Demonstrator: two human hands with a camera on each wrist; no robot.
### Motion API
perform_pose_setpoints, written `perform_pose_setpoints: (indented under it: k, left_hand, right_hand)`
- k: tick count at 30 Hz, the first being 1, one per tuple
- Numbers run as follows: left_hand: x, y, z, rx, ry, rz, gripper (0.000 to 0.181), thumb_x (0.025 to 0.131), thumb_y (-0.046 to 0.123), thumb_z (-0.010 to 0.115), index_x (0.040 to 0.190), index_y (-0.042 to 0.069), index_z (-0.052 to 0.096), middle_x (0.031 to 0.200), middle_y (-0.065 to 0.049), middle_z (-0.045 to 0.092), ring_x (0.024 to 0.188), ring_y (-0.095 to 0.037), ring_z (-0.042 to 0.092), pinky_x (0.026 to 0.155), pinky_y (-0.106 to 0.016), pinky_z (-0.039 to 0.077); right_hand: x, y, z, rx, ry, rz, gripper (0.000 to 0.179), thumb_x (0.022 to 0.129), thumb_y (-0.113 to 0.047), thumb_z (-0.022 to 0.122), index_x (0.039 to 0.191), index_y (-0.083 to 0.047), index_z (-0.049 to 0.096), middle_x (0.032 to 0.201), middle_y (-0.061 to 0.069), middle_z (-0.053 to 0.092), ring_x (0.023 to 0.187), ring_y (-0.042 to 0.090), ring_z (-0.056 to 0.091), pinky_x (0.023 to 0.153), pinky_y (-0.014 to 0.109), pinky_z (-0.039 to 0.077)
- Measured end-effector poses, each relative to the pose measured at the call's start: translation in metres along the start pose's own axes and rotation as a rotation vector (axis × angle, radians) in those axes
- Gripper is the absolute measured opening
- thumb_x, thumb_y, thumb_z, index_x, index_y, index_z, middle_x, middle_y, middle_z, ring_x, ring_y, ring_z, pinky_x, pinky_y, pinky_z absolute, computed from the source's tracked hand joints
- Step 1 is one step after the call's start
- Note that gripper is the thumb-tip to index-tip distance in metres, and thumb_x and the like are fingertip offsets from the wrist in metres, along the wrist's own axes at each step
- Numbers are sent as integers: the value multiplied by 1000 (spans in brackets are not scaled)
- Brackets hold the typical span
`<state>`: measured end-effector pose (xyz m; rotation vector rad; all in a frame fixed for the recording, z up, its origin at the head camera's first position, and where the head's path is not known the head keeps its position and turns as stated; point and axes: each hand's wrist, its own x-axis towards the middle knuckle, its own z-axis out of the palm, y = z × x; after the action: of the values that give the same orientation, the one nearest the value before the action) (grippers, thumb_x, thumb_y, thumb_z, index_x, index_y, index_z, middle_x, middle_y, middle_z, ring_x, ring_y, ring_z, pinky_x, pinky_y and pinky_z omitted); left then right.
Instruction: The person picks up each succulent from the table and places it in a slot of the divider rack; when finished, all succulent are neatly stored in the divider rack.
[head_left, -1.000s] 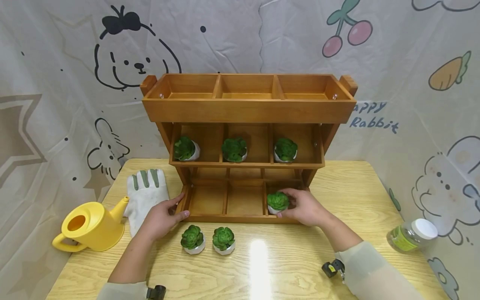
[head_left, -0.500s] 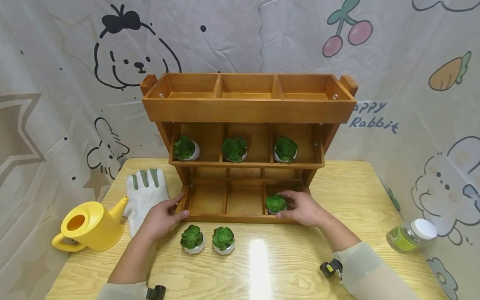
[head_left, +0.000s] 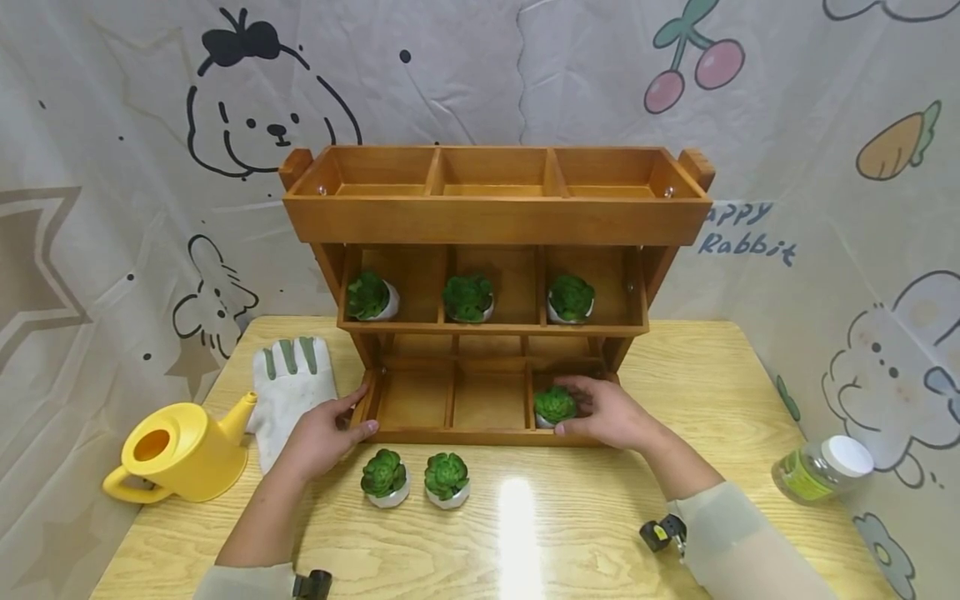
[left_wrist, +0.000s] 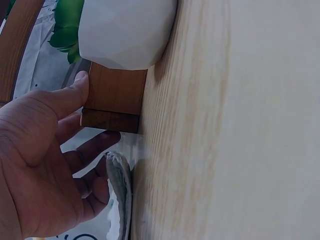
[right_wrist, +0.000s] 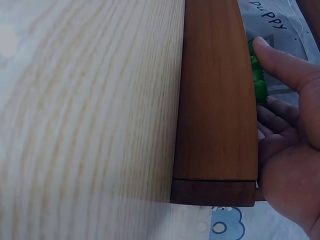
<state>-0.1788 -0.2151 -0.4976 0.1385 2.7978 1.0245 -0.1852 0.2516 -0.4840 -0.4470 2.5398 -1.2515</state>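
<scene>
On a pale wooden table (head_left: 585,533), a three-tiered wooden rack (head_left: 495,221) is standing. At its left, a yellow watering can (head_left: 187,457) is sitting beside a pale glove (head_left: 296,379). A left hand (head_left: 318,439) is holding the rack's lower left corner, thumb and fingers partly spread and loosely curved around it. A right hand (head_left: 613,415) is holding a small potted plant (head_left: 555,403) between thumb and fingers, inside the bottom tier's right compartment. Five matching plants (head_left: 447,479) are standing nearby: three in the middle tier, two on the table in front.

The held plant is probably feeling light, its leaves flexible, its smooth white pot (head_left: 547,422) stiff and possibly slippery; the pot's sides are likely offering the surest hold. Compared with half a second ago, this plant is sitting slightly farther right; the left hand is staying put.
</scene>
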Motion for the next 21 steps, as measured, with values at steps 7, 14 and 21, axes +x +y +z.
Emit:
perform_pose_setpoints:
  k: [7, 14, 21]
  left_hand:
    - [0, 1, 0, 2, 2, 1, 71, 96, 39, 75, 157, 16, 47, 140, -22, 61, 106, -30, 59, 93, -54, 49]
    - [0, 1, -1, 1, 0, -1, 71, 96, 41, 75, 157, 16, 48, 137, -22, 63, 103, -29, 58, 92, -53, 49]
    - [1, 1, -1, 4, 3, 7, 70, 96, 38, 75, 157, 15, 48, 140, -23, 61, 107, -31, 59, 94, -54, 49]
  right_hand:
    - [-1, -4, -3, 17, 21, -12, 77, 87, -26, 86, 150, -1, 50, 151, 18, 54, 136, 41, 52, 108, 51, 46]
    - [-2, -12, -6, 49, 49, -34, 75, 89, -21, 84, 151, 0, 48, 152, 17, 52, 135, 38, 54, 107, 46, 48]
    - [-1, -15, -7, 109, 66, -65, 73, 90, -19, 83, 150, 3, 48, 152, 20, 52, 136, 38, 53, 108, 43, 47]
